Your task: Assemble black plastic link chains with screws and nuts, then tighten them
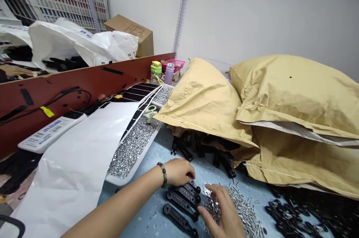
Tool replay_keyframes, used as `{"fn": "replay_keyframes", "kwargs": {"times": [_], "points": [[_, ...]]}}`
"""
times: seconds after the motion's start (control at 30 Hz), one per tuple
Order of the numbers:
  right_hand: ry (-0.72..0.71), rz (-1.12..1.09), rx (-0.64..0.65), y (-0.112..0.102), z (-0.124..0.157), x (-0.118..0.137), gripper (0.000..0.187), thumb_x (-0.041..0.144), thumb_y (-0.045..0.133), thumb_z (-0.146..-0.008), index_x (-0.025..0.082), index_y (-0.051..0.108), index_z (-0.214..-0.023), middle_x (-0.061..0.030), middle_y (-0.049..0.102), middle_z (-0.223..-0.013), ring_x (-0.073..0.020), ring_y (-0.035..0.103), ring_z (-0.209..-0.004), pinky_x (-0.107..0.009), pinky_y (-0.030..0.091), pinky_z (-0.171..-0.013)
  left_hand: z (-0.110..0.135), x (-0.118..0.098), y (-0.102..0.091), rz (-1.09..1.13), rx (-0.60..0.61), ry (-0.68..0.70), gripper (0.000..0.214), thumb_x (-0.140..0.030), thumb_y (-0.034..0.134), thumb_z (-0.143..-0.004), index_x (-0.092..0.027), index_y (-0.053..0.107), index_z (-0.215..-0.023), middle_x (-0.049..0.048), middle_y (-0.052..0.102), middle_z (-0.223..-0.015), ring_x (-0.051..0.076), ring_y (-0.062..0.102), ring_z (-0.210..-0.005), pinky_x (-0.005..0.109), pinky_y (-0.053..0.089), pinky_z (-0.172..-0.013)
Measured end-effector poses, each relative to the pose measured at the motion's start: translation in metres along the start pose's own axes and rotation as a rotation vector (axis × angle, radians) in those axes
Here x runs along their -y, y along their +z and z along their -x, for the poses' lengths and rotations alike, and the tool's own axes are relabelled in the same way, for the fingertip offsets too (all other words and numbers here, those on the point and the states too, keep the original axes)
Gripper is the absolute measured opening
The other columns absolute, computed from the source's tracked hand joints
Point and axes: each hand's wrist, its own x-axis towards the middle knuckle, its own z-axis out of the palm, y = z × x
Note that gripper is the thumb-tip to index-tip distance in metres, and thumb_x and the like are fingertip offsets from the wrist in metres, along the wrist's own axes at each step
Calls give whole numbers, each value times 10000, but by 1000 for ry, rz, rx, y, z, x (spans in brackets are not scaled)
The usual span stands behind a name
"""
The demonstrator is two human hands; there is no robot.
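Black slotted plastic strips (181, 202) lie in row on blue speckled bench (151, 226), just left of screw pile (246, 211). Right hand (224, 211) loosely open, fingertips on pile's left edge, holding nothing visible. Left hand (179, 172) left of pile, fingers curled over strips' far ends; actual grip unclear. Tray of silver parts (131, 152) farther left of pile. Tan paper sacks (294, 95) behind pile.

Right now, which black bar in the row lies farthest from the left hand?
The bar nearest the camera; a gap parts it from the others beside the left hand.
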Motion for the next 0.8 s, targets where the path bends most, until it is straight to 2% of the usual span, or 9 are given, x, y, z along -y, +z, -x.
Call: {"fn": "replay_keyframes", "kwargs": {"times": [0.07,0.13,0.2,0.27,0.37,0.5,0.63,0.8], "points": [[99,-5,-74,-15,18,-7,327,436,557,-862,243,555,-1126,-79,617,-1091,-240,614,-961,-328,505,-791,9,-2,-1,6,0,2,182,-181,664,-763,-246,723,-921,17,726,-940,218,667,-894,271,488,-779],[275,35,-148,-30,33,-22,304,445,494,-886,221,578,-1072,-88,639,-1032,-235,635,-882,-326,519,-741,14,-8,-2,10,-27,16,204,-169,630,-781,-219,707,-963,43,716,-975,231,659,-914,300,485,-804],[440,105,-175,-41,44,-41,346,450,453,-877,186,594,-1052,-107,654,-993,-241,646,-809,-351,530,-707,10,-21,1,14,-77,48,247,-170,563,-832,-206,669,-1053,58,689,-1054,231,634,-978,321,468,-855],[506,176,-156,-46,48,-58,397,443,442,-841,148,611,-1046,-137,661,-986,-273,647,-825,-403,531,-738,-4,-42,10,12,-117,103,274,-169,503,-871,-217,633,-1108,46,667,-1096,210,611,-1017,313,452,-886],[467,221,-134,-44,45,-70,400,388,406,-820,124,636,-1012,-161,655,-991,-308,622,-939,-459,492,-852,-36,-80,32,-29,-137,180,264,-173,518,-863,-215,626,-1100,58,658,-1080,224,595,-1024,333,447,-881],[452,185,-122,-40,38,-67,336,337,379,-834,153,654,-889,-133,645,-895,-269,625,-852,-411,504,-796,-78,-111,63,-111,-141,185,169,-137,564,-824,-130,660,-962,147,654,-1019,316,580,-1010,451,428,-856],[438,157,-139,-45,42,-67,317,322,396,-857,178,679,-847,-108,649,-881,-248,620,-841,-381,501,-794,-95,-116,77,-105,-150,194,135,-119,534,-842,-150,664,-858,119,674,-934,282,604,-932,451,407,-861],[364,125,-257,-50,50,-67,364,377,404,-907,188,715,-920,-100,646,-877,-222,634,-817,-338,523,-760,-92,-112,73,24,-196,176,122,-158,551,-845,-199,661,-809,65,689,-916,261,589,-981,386,421,-856]]}}
